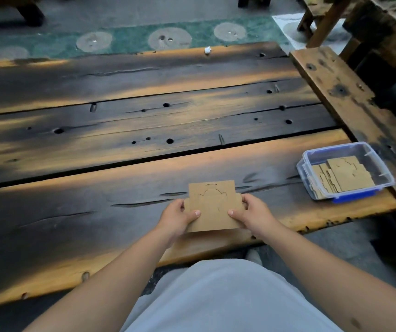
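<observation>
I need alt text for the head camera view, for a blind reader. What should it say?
A left hand and a right hand hold a flat brown cardboard piece with cut lines by its side edges, thumbs on top, above a dark wooden table. At the right, a clear plastic container with blue trim holds more cardboard pieces.

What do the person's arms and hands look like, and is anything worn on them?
Both forearms are bare, no sleeves showing. The left hand and right hand have no gloves, rings, watch or bands; the nails are short and plain. A pale grey garment covers the body below.
</observation>
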Demonstrator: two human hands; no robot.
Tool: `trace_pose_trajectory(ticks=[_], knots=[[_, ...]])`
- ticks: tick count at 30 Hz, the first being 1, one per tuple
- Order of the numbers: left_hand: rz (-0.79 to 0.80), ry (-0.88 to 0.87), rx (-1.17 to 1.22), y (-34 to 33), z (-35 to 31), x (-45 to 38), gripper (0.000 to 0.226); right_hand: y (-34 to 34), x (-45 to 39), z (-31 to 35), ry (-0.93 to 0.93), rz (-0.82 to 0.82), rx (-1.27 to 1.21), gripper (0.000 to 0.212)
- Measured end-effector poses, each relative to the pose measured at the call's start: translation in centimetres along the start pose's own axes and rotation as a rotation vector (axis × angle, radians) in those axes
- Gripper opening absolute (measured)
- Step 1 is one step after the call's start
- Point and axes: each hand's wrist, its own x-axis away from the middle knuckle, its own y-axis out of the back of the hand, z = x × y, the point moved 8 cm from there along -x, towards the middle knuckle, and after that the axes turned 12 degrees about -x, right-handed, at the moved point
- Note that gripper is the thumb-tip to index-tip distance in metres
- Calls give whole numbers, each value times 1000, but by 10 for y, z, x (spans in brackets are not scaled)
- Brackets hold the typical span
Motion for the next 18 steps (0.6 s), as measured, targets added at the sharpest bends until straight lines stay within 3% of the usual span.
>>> trace_pose_trajectory(ticks=[11, 18], knots=[[42, 16, -71, -85, -67, -19, 22, 106, -23, -17, -13, -51, 26, 33], [47, -27, -185, -171, -146, -42, 25, 219, -50, -22, -23, -96, 51, 33]])
